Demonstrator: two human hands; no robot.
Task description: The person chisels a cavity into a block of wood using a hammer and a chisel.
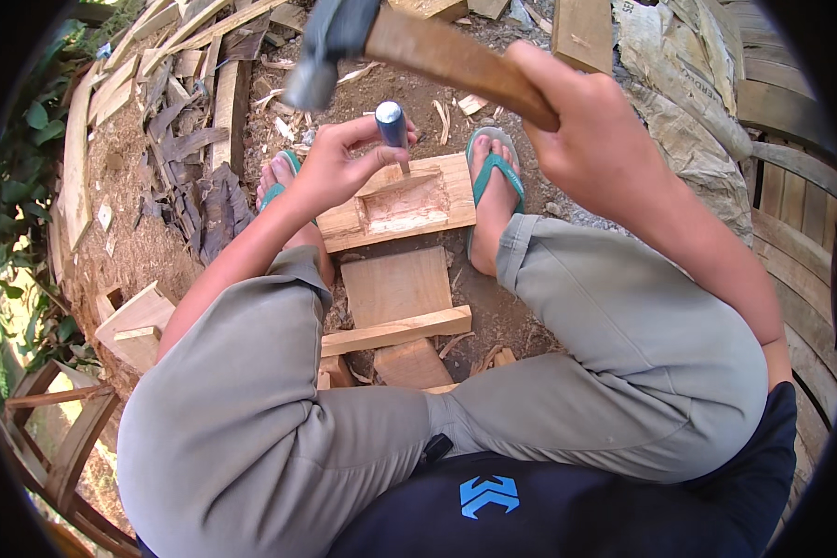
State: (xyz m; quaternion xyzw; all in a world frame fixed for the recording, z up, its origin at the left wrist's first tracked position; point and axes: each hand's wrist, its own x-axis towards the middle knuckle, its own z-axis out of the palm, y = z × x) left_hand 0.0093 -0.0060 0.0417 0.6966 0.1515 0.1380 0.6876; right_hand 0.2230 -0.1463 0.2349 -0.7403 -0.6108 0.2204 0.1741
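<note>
My left hand (349, 167) is closed around a chisel (392, 126) with a dark handle and a pale round top. The chisel stands nearly upright, its lower end at the far edge of a rectangular hollow cut in a wooden block (344, 226). That block lies on the ground between my feet. Up at the right, my right hand (581, 126) grips the wooden handle of a hammer (437, 51). The hammer's metal head is raised above and left of the chisel top, apart from it.
My feet in green flip-flops (511, 172) flank the block. Nearer me lie a flat board (395, 284) and a wooden strip (400, 330). Scrap wood and bark (219, 200) are heaped at the left. Stacked slats (790, 242) and a crumpled sack (688, 121) stand at the right.
</note>
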